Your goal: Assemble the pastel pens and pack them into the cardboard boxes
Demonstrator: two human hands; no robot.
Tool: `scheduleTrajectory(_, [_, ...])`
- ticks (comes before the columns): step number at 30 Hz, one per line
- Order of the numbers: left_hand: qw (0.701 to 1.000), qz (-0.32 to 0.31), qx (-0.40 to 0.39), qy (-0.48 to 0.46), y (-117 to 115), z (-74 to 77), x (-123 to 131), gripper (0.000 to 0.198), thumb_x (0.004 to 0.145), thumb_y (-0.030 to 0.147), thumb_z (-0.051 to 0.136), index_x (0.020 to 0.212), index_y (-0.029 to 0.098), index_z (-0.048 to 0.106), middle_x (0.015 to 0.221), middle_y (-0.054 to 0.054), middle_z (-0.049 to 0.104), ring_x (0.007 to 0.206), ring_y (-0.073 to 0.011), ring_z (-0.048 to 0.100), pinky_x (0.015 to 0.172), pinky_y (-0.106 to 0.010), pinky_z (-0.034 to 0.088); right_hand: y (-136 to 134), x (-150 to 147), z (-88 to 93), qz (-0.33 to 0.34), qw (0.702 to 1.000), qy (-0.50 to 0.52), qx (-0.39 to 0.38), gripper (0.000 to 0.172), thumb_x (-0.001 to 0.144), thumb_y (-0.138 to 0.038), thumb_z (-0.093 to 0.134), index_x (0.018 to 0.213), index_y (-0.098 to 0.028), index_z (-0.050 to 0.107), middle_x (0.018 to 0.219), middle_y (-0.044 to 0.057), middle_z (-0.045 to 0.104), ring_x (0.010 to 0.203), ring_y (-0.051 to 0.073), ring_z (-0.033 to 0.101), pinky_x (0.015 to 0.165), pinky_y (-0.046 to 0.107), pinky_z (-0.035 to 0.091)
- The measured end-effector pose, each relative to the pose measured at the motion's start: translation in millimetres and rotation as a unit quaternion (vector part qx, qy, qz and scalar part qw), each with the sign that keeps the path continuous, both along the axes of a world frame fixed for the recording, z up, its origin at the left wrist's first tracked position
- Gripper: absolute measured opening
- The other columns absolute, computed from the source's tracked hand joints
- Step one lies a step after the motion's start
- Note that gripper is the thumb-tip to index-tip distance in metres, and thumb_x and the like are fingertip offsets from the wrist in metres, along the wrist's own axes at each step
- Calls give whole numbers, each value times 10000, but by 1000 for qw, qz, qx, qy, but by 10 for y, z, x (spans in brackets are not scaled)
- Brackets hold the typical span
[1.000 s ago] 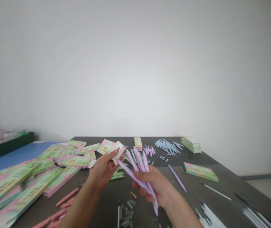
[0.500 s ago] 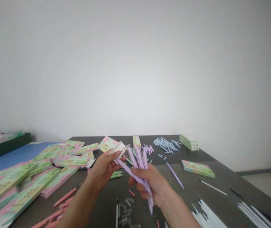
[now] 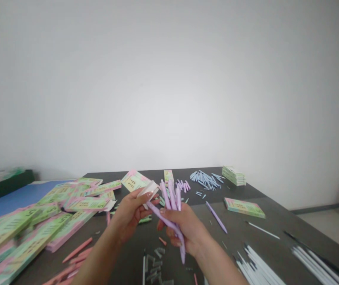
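My left hand (image 3: 132,213) is closed around the open end of a pink and green printed card box (image 3: 136,181), whose white flap (image 3: 148,190) sticks up by the fingertips. My right hand (image 3: 184,227) grips several light purple pens (image 3: 172,198) in a loose bunch, most of them pointing upward. One purple pen (image 3: 162,215) leans left out of the bunch. Its end touches the left fingers just under the flap; whether it is inside the box is hidden.
Printed boxes (image 3: 53,225) are heaped at left beside coral pens (image 3: 79,250). Blue pen parts (image 3: 206,180), stacked boxes (image 3: 234,176) and a single box (image 3: 244,208) lie farther right. White refills (image 3: 257,265) and clear small pieces (image 3: 156,265) are nearer. One purple pen (image 3: 216,217) lies apart.
The whole view has shifted slightly, moving things a little left. The bunched purple pens stand closer together and more upright. Both hands keep their holds.
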State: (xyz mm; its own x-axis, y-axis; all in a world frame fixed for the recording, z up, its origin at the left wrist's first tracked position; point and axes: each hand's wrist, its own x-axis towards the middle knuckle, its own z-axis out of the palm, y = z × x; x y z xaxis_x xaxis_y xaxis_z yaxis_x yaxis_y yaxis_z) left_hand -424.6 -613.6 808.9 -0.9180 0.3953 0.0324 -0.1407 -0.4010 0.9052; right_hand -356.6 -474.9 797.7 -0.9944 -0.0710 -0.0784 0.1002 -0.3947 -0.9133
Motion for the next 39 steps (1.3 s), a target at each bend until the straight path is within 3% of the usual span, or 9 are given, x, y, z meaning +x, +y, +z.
scheduleTrajectory(5, [999, -42, -7, 23, 162, -68, 111, 159, 699, 165, 691, 822, 75, 645, 685, -70, 672, 485, -121, 600, 448, -209, 522, 2, -67, -36, -37, 999, -15, -7, 369, 647, -407, 698, 837, -111, 582, 570, 33, 637, 322, 62, 459, 247, 136, 284])
scheduleTrajectory(8, [1000, -6, 17, 16, 138, -78, 50, 131, 737, 120, 638, 862, 79, 637, 722, -74, 687, 551, -131, 633, 483, -202, 539, 19, -59, -24, -42, 999, 19, 13, 469, 661, -472, 679, 945, -124, 544, 650, 51, 668, 375, 106, 547, 255, 149, 335])
scheduleTrajectory(11, [997, 53, 49, 10, 28, -35, -70, 186, 766, 42, 568, 936, 91, 625, 828, -73, 710, 690, -125, 668, 603, -185, 567, 46, 5, 27, -71, 994, 77, 39, 494, 667, -509, 673, 957, -157, 483, 637, 11, 659, 317, 90, 507, 232, 147, 310])
scheduleTrajectory(15, [995, 71, 70, 2, -116, 32, -151, 211, 779, 28, 540, 964, 81, 627, 848, -85, 720, 692, -128, 680, 592, -170, 572, 101, 112, 139, 5, 997, 63, 46, 455, 657, -533, 673, 836, -151, 504, 508, -32, 597, 230, 48, 384, 202, 135, 221])
scheduleTrajectory(17, [995, 62, 72, 4, -150, 50, -144, 207, 779, 31, 543, 961, 68, 633, 844, -102, 722, 674, -137, 682, 577, -177, 575, 122, 143, 182, 53, 997, 38, 36, 426, 645, -465, 700, 856, -132, 540, 517, -22, 606, 247, 52, 407, 207, 134, 232])
scheduleTrajectory(20, [996, 56, 69, 12, -164, 67, -124, 191, 778, 31, 548, 942, 54, 643, 820, -115, 724, 653, -139, 681, 579, -179, 574, 145, 149, 199, 66, 997, 26, 9, 407, 605, -332, 725, 898, -114, 544, 575, 10, 646, 267, 61, 442, 217, 137, 261])
scheduleTrajectory(24, [995, 73, 57, 32, -156, 100, -113, 197, 774, 30, 554, 948, 64, 640, 797, -107, 721, 644, -132, 674, 562, -165, 561, 156, 124, 162, 93, 996, 8, -11, 386, 621, -318, 710, 885, -129, 502, 679, 87, 696, 305, 99, 516, 223, 145, 309])
scheduleTrajectory(32, [990, 124, 55, 36, -55, 103, -19, 199, 722, 24, 608, 892, 115, 656, 752, -46, 708, 643, -116, 654, 584, -157, 541, 109, 67, 133, 62, 997, -48, -10, 319, 689, -308, 662, 896, -78, 585, 681, 113, 697, 439, 137, 617, 287, 143, 369])
scheduleTrajectory(39, [986, 154, 51, 24, 94, 80, 85, 209, 716, 13, 600, 827, 174, 673, 605, 18, 664, 546, -104, 616, 487, -146, 485, 61, 44, 76, 42, 998, -37, -6, 290, 686, -336, 659, 799, -74, 609, 607, 90, 671, 421, 160, 615, 270, 170, 382])
